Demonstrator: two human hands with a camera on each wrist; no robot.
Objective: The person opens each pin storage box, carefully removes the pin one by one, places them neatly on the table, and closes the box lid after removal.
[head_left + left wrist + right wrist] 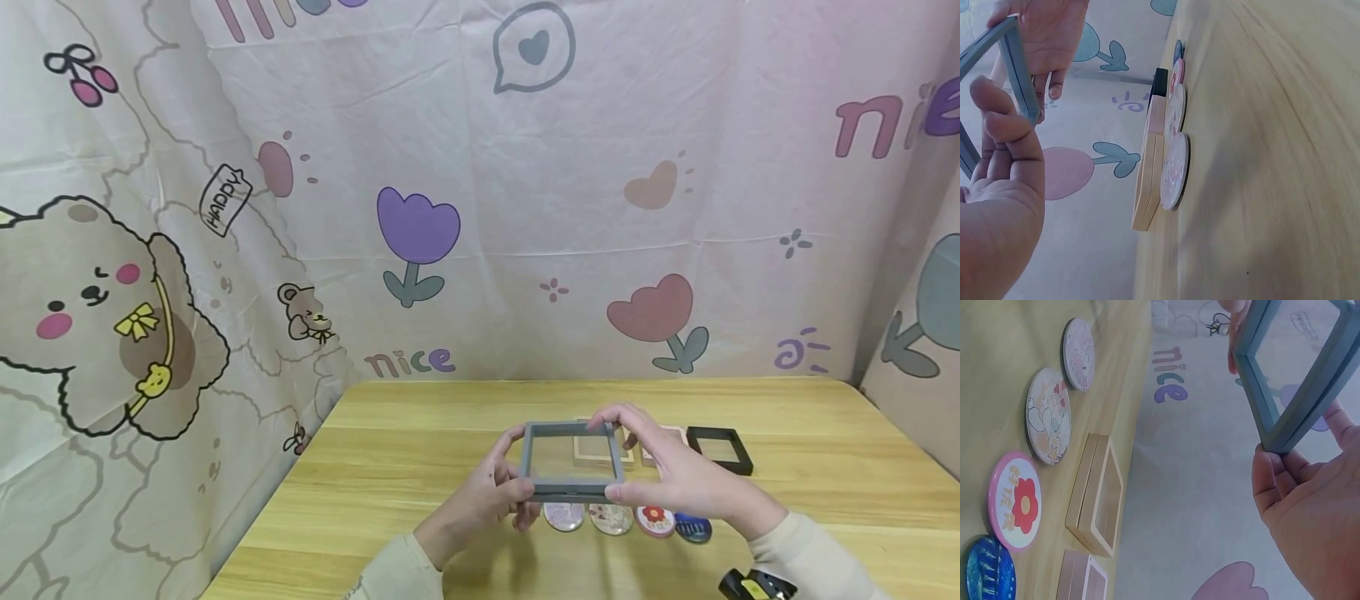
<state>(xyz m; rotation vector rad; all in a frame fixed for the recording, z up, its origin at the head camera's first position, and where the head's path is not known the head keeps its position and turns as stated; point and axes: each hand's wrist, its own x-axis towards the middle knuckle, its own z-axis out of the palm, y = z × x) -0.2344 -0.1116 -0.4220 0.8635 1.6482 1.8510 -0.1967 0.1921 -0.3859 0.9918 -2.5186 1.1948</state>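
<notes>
A grey display frame [573, 492] with a clear see-through middle is held up above the table by both hands. My left hand [491, 487] grips its left side, thumb at the lower corner. On the right side, my right hand [671, 475] holds it with the thumb at the lower corner and a finger at the upper one. In the right wrist view, the frame's thick side [1297, 419] shows a seam along it. Round badges lie beneath: two pale printed ones [564, 517], one with a red flower [1025, 505], and a blue one [990, 570].
Behind the badges lie a beige frame [1088, 500], a pink frame [1072, 578] and a black frame [738, 454]. The wooden table [360, 467] meets a printed cloth backdrop [510, 317] at its far edge. A black-and-yellow item [753, 586] is near the right sleeve.
</notes>
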